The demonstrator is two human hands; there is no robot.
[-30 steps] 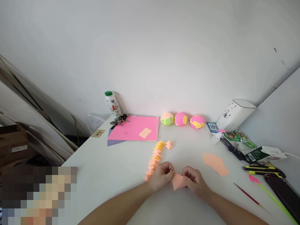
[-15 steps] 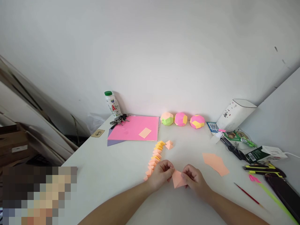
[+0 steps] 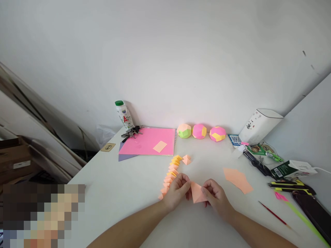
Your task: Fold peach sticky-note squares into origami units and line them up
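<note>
Between my hands, just above the table, is a small peach paper square (image 3: 198, 193) with crease lines. My left hand (image 3: 178, 190) pinches its upper left corner between thumb and fingers. At the right side, my right hand (image 3: 214, 193) grips the same paper, its thumb lying over the front face. Beyond my left hand runs a row of folded orange and peach paper pieces (image 3: 172, 171), partly hidden by that hand. One more folded peach piece (image 3: 186, 159) sits at the row's far end. To the right lie loose peach paper squares (image 3: 238, 179), overlapping in a fan.
A pink sheet (image 3: 147, 141) carries a peach paper slip (image 3: 160, 146) and keys (image 3: 132, 132). Near the wall stand a bottle (image 3: 124, 115) and several multicoloured paper balls (image 3: 199, 131). On the right are a brush (image 3: 272, 213), box cutter (image 3: 291, 187), phone (image 3: 312, 215) and white holder (image 3: 261, 125).
Both hands have lifted slightly away from me, carrying the paper square with them. The square has turned a little, and my left hand's pinch now sits closer to its upper left corner.
</note>
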